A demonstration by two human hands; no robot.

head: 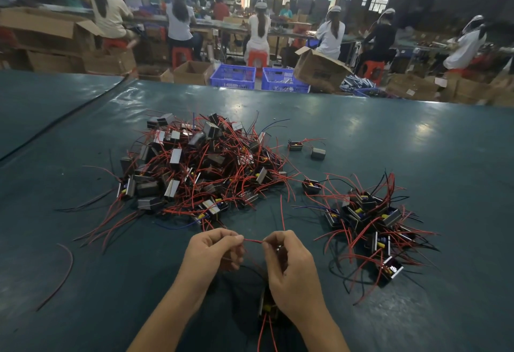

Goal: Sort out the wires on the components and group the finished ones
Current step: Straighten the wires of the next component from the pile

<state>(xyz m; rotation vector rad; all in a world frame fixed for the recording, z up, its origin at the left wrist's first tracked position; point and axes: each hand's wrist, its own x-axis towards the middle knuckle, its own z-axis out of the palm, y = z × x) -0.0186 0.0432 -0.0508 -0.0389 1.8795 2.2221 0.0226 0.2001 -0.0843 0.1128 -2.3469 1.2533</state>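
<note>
**Both hands on one red wire, between two piles**

We look down on a wide dark green tabletop [417, 140] that fills the lower view. On it, ahead and left of centre, lies the big pile [200, 165] of small black and metal components. Their red wires are tangled and fan out on all sides. To the right, well apart from it, sits the smaller pile [370, 221] of the same parts, with wires sticking up and sideways.

Nearest us, at bottom centre, our left hand [214, 248] and right hand [289, 265] are side by side, fingers curled. Under the right wrist lies the near component [267, 307], partly hidden, with red wires trailing toward us.

Between the piles rest two stray components [318, 153] farther off and a lone component [311, 185] just beside the smaller pile. A loose wire [59, 276] curves on the tabletop far to the left.

Smallest is the red wire [253, 240]. Each hand pinches it between thumb and forefinger, and a short stretch runs taut from one hand to the other
</note>
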